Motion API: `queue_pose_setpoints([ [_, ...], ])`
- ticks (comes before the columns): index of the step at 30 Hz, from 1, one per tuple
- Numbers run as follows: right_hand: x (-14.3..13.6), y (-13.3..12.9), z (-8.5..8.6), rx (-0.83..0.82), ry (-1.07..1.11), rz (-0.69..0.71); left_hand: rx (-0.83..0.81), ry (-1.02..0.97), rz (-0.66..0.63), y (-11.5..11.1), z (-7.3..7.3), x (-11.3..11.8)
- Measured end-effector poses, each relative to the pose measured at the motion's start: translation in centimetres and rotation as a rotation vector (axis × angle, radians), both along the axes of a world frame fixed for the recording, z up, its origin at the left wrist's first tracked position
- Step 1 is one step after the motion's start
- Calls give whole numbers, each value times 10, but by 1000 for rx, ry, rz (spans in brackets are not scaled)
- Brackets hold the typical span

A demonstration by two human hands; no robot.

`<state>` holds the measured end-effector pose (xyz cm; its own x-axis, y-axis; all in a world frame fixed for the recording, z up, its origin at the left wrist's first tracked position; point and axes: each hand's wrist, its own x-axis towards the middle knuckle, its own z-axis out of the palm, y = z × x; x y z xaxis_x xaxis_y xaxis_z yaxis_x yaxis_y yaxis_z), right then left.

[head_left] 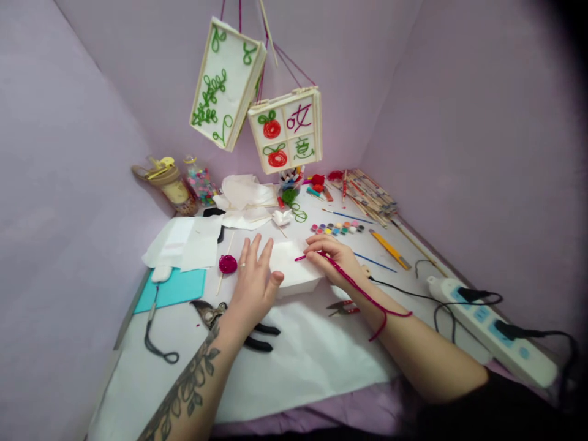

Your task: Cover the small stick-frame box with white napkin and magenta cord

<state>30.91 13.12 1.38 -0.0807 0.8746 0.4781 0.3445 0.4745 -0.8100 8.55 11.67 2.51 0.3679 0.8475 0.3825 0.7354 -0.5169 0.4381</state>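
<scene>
A white paper-covered box (pixel 298 283) lies on the white-covered table between my hands. My left hand (pixel 257 277) is open over the box's left side, fingers spread and holding nothing. At the box's right side, my right hand (pixel 334 260) pinches a magenta cord (pixel 351 280). The cord's short end sticks out over the white top, and the rest trails back along my right forearm. A magenta ball of cord (pixel 228 264) sits left of my left hand. Black-handled pruning shears (pixel 261 338) lie partly hidden under my left wrist.
Two decorated box panels (pixel 228 84) (pixel 288 131) hang above the table. A power strip (pixel 496 331) with cables runs along the right. Small red-handled snips (pixel 343 308), a paint set (pixel 337 228) and a yellow cutter (pixel 390 249) lie nearby. A turquoise board (pixel 184 289) is left.
</scene>
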Motion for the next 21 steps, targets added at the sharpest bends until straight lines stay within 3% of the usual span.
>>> queue_pose_setpoints([
  [2,1,-2,6,6,-32,-30,71,19,-38,4,21,8],
  [7,-1,-20,43,-124,-15,17,-101,228,-163,14,65,44],
  [10,3,-41,74,-42,-96,173,-213,240,-258,19,75,53],
  [12,12,-56,88,0,-230,393,-326,126,-343,22,78,49],
  [14,24,-65,90,-65,-271,592,-460,-18,-435,25,80,40],
  [15,29,-67,84,-121,-229,592,-517,-72,-474,26,81,34],
  [16,33,-67,76,-171,-153,454,-561,-107,-502,27,83,29],
  [18,35,-63,52,-300,29,52,-609,-148,-529,29,87,19],
  [19,33,-60,39,-372,101,-68,-618,-162,-531,30,89,15],
  [21,25,-56,16,-486,168,-138,-619,-172,-527,31,92,7],
])
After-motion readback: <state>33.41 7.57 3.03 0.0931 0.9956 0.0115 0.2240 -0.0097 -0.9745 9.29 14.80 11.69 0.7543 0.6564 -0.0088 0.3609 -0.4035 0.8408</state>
